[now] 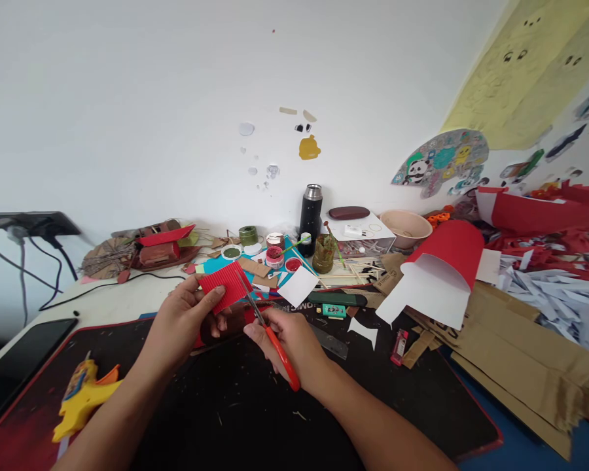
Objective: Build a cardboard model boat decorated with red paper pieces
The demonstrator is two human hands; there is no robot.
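Observation:
My left hand pinches a piece of red corrugated card between thumb and fingers, above the dark mat. In my right hand is a pair of scissors with red-orange handles. Their blades lie at the card's right edge; whether they are cutting into it, I cannot tell. Below the card sits a reddish-brown object, partly hidden by my hands. A white square of paper is just beyond the scissors.
A yellow glue gun and a black phone are on the left. Paint jars, a black thermos and a cloudy jar with brushes stand at the back. On the right are a curved red sheet, cardboard and paper scraps.

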